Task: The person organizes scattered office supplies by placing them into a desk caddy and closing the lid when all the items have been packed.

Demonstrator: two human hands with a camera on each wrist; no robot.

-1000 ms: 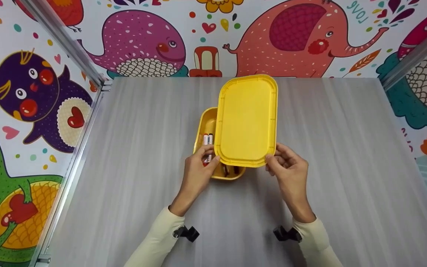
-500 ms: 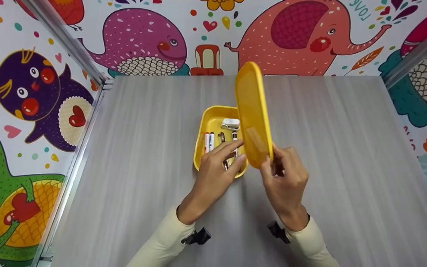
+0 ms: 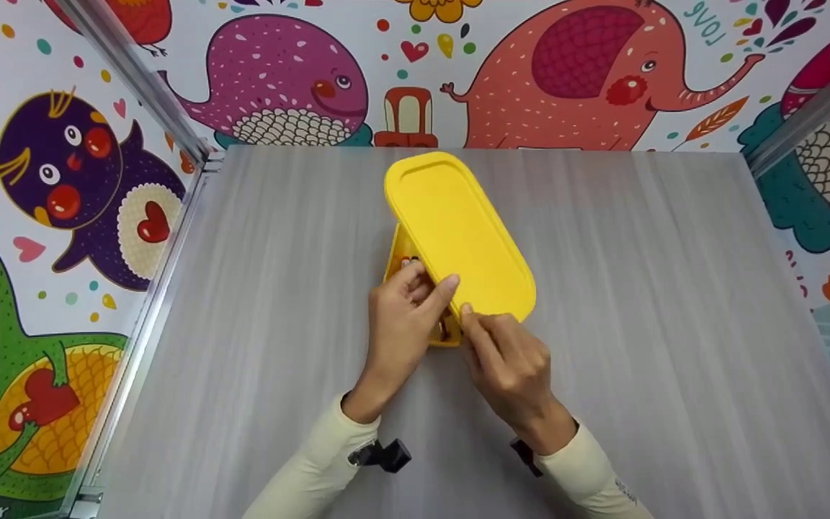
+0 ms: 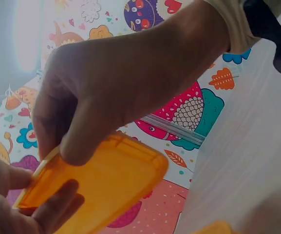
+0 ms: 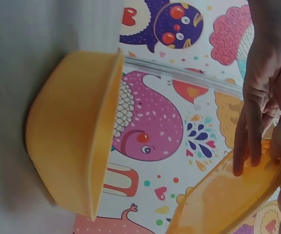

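A yellow plastic lid [image 3: 458, 223] is held tilted above a yellow box [image 3: 449, 336], its smooth face towards the head camera. My left hand [image 3: 399, 328] pinches the lid's left edge, thumb on top and fingers underneath. At the near corner, my right hand [image 3: 512, 364] grips the rim beside the left thumb. The right wrist view shows the box [image 5: 67, 131] standing on the table, with the lid [image 5: 218, 195] apart from it. Tips of markers [image 3: 409, 261] peek out inside the box; the lid covers most of its contents.
The grey wood-grain table [image 3: 645, 288] extends around the box. Printed walls with cartoon animals [image 3: 566, 79] stand at the back and sides. A metal rail [image 3: 148, 288] runs along the left edge.
The lid has turned over from its ribbed underside, through edge-on, to its smooth face, and now slants left. My left hand let go of it midway and has taken hold again.
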